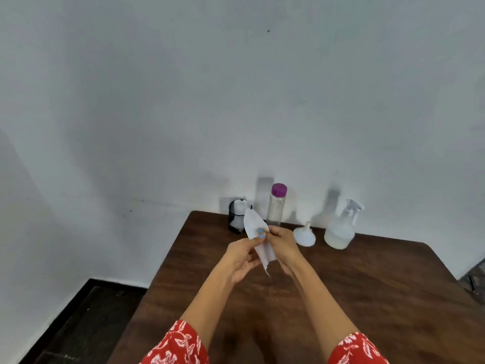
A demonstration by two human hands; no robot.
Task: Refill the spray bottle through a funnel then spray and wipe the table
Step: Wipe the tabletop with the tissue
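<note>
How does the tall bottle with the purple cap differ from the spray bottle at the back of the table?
The purple-capped bottle is a slim, straight cylinder; the spray bottle is squat and rounded. The first has a plain screw cap, the second a white trigger head. The first looks nearly empty, while the second holds cloudy liquid low down. Both stand upright, untouched, by the wall.

On the desk [341, 298], along the wall, from left to right: mesh cup [235, 222], bottle [276, 204], funnel [304, 234], spray bottle [341, 228].
</note>
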